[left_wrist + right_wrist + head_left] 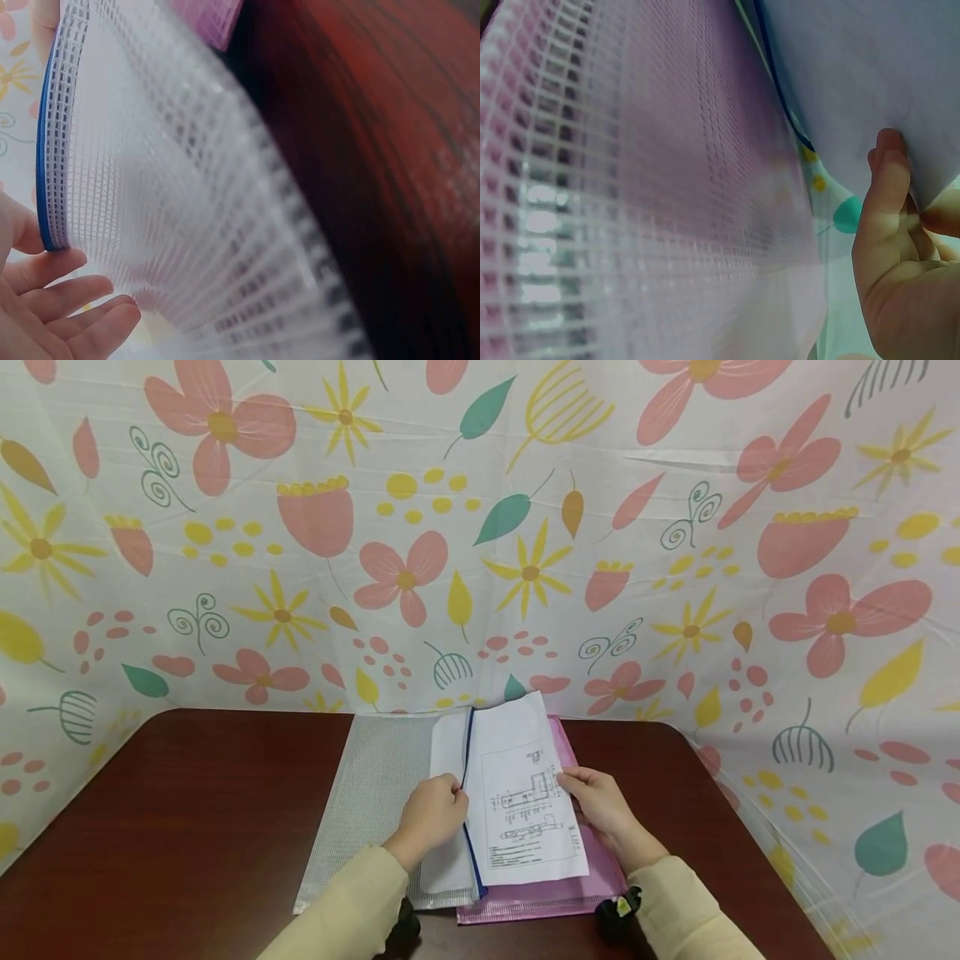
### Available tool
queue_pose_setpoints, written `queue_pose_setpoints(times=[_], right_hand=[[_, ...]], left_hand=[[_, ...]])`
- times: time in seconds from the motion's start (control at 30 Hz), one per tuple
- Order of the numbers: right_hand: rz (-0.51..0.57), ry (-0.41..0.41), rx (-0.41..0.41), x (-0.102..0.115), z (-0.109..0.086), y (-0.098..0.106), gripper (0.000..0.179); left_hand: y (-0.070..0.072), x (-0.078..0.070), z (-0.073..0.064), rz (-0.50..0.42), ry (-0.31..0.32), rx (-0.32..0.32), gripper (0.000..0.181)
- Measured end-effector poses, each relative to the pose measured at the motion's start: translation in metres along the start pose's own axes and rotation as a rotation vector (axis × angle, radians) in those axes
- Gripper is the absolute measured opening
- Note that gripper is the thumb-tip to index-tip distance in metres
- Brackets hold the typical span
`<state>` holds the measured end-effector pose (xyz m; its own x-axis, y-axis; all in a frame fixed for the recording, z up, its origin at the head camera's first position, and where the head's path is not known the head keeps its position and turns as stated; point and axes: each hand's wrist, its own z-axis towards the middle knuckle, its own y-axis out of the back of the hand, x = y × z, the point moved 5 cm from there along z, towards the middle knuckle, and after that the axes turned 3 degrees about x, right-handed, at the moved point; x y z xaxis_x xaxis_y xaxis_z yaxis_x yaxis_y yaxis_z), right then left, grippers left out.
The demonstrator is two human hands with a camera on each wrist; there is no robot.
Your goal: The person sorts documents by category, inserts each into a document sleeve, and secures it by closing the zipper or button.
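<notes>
A clear mesh zip pouch [367,793] with a blue zipper edge [470,735] lies on the left. My left hand [431,814] pinches that edge between thumb and index finger; in the left wrist view its other fingers are loosely spread beside the mesh. A white sheet of paper [525,727] printed with a line drawing slants out to the right of the zipper, and white also shows through the pouch left of it. My right hand [603,806] pinches the sheet's right edge between thumb and fingers. Beneath the sheet is a pink mesh pouch [525,906].
Both pouches lie on a dark reddish-brown table [187,827] with rounded far corners. Behind and beside it hangs a white cloth [480,560] with a flower and leaf print. Dark bands are on both wrists, below cream sleeves [341,906].
</notes>
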<state>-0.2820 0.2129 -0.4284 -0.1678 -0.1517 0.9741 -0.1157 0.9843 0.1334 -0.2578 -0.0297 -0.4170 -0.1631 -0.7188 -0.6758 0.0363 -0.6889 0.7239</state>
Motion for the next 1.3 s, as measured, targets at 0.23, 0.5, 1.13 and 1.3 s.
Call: queue_pose_setpoints(times=[0.23,0.5,1.13,1.3], right_hand=[[-0.004,0.005,0.020,0.001,0.000,-0.004,0.036],[-0.021,0.018,0.047,0.000,0.002,-0.006,0.036],[-0.028,0.018,0.056,-0.001,0.000,-0.015,0.035],[-0.023,0.020,0.060,-0.001,0.000,-0.017,0.036]], left_hand=[[0.001,0.000,0.000,0.020,-0.033,0.003,0.016],[0.000,-0.001,-0.001,0.026,-0.050,0.019,0.017],[-0.001,-0.009,-0.004,0.015,-0.069,0.055,0.018],[-0.001,-0.010,-0.004,0.005,-0.068,0.054,0.016]])
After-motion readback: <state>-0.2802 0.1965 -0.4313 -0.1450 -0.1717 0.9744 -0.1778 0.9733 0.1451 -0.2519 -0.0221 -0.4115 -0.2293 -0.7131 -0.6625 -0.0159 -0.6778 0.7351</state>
